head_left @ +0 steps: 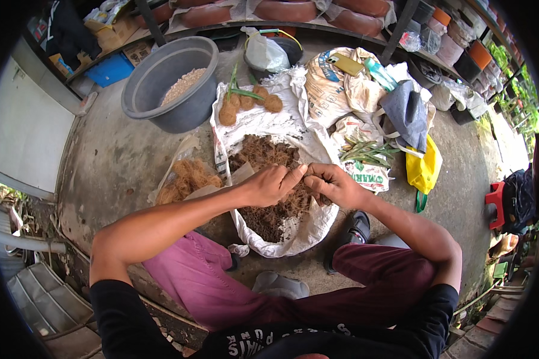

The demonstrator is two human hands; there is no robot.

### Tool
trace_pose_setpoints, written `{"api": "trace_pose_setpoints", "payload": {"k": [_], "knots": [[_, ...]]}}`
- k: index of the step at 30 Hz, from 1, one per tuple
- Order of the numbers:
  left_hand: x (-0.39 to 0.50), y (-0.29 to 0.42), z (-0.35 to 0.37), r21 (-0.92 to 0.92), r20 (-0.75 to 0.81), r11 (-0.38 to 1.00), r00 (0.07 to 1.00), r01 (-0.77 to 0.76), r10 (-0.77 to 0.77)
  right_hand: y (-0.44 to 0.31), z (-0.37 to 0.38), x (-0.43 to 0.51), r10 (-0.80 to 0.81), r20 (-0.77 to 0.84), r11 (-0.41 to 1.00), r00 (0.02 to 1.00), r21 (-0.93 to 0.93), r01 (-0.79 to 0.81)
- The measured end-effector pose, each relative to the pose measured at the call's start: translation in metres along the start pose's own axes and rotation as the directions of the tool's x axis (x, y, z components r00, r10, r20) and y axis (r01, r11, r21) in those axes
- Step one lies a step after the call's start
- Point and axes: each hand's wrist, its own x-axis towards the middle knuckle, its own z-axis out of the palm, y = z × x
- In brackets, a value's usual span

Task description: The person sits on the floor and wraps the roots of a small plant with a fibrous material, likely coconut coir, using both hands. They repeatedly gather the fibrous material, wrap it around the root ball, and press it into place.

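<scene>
My left hand (274,183) is curled, its thumb pressed to the index finger and its tip meeting my right hand (334,183). Whatever lies inside the left fingers is hidden. My right hand pinches a dark brown clump (324,200), partly covered by its fingers. Both hands are above a spread white woven sack (316,238). On the sack, beneath them, lies a heap of brown coconut fibre and dark soil (269,152). Several round fibre balls (227,112) sit at the sack's far end, with long green leaves (247,93) among them.
Left of the sack lies loose coconut fibre (188,179) on plastic; behind it stands a large grey tub (175,116) with pale shavings. At right are a filled sack (321,94) bearing a phone (346,64), cut leaves (368,151), a yellow bag (424,168) and a red stool (495,205).
</scene>
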Motion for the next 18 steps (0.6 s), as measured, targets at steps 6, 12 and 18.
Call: {"api": "trace_pose_setpoints", "payload": {"k": [6, 12, 18], "knots": [[-0.004, 0.011, -0.005, -0.182, 0.191, 0.978, 0.979, 0.100, -0.064, 0.000, -0.006, -0.004, 0.154, 0.121, 0.907, 0.981, 0.376, -0.189], [0.000, 0.009, -0.005, -0.302, 0.208, 0.939, 0.973, 0.165, -0.104, -0.006, -0.001, -0.003, 0.265, -0.039, 0.946, 0.963, 0.206, -0.252], [-0.001, 0.004, -0.006, -0.526, 0.221, 0.784, 0.943, 0.330, -0.249, -0.012, 0.003, 0.000, -0.359, -0.179, 0.790, 0.916, -0.580, 0.197]]}}
